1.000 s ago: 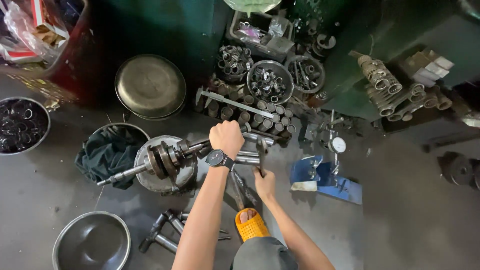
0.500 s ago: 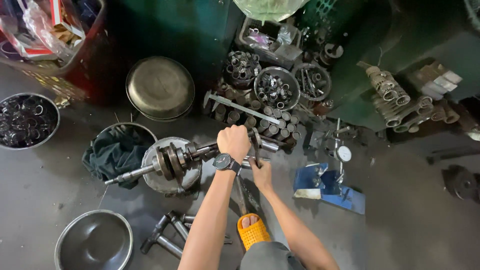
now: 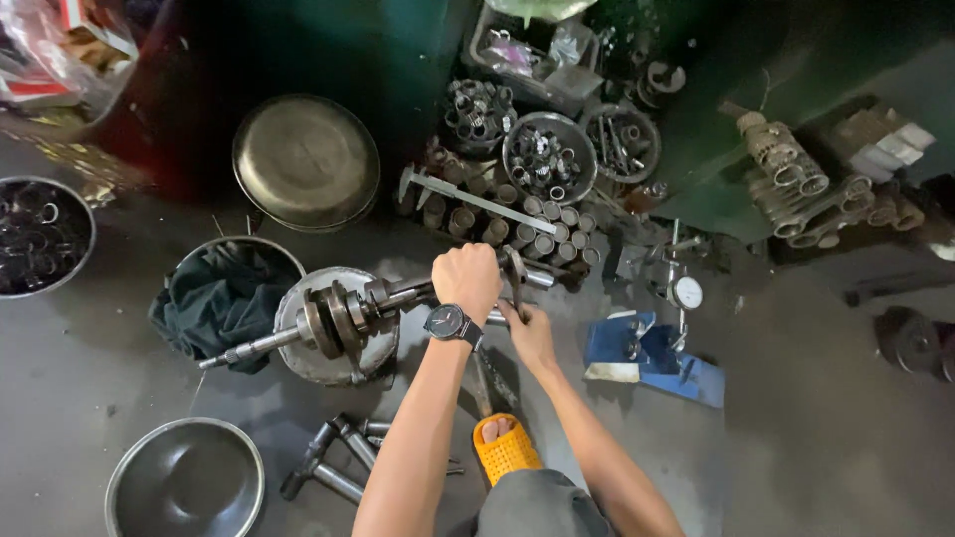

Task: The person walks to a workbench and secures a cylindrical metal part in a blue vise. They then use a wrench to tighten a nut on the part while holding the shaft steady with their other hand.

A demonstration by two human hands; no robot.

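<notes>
Looking down, I see nearest me an empty steel bowl (image 3: pixel 185 481) at the floor's near left and an orange sandal (image 3: pixel 506 447) between the forearms. Past that, my right hand (image 3: pixel 529 336) is wrapped around a tool handle beside the crankshaft (image 3: pixel 343 316), while my left hand (image 3: pixel 467 281), with a wristwatch (image 3: pixel 451 322), is clenched on the crankshaft's right end; the shaft lies across a round metal pan (image 3: pixel 333 360) mid-floor. Farther off sit a vernier caliper (image 3: pixel 477 199) and an upturned metal lid (image 3: pixel 305 162).
</notes>
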